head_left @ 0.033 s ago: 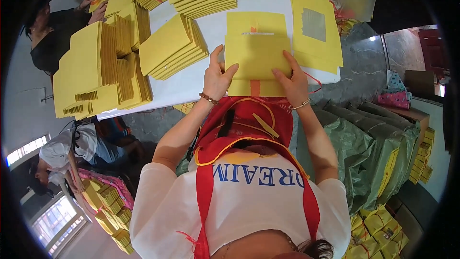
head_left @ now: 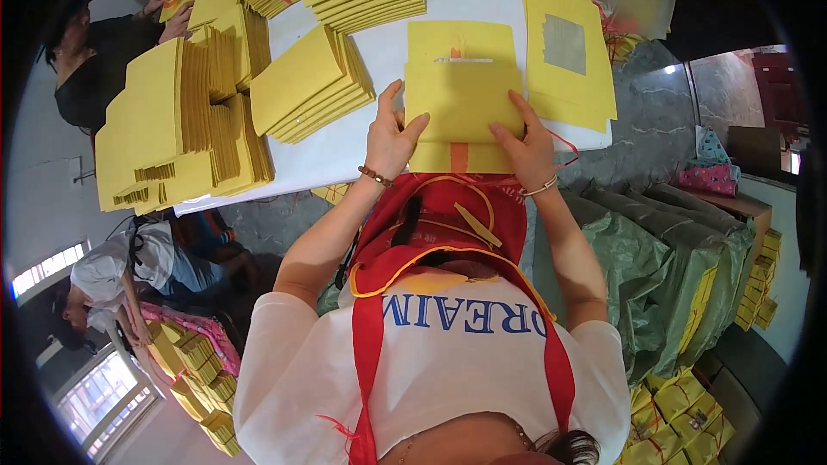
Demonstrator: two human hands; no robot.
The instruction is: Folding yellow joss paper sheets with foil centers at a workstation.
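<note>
A squared stack of yellow paper [head_left: 465,103] lies at the table's near edge on a wider yellow sheet [head_left: 431,158], which shows above and below it. An orange strip [head_left: 459,155] marks that sheet. My left hand [head_left: 392,133] grips the stack's left edge, thumb at the near corner and index finger pointing up. At the right edge, my right hand [head_left: 524,142] holds it with thumb on top and fingers along the side. The undersides of my fingers are hidden. Right of the stack lie yellow sheets [head_left: 573,90] with grey patches.
More yellow paper stacks [head_left: 314,82] cover the left and far side of the white table [head_left: 388,52]. A person in black [head_left: 103,69] handles paper at far left; another in white [head_left: 129,263] bends over yellow bundles. Green-wrapped piles [head_left: 646,258] stand at right.
</note>
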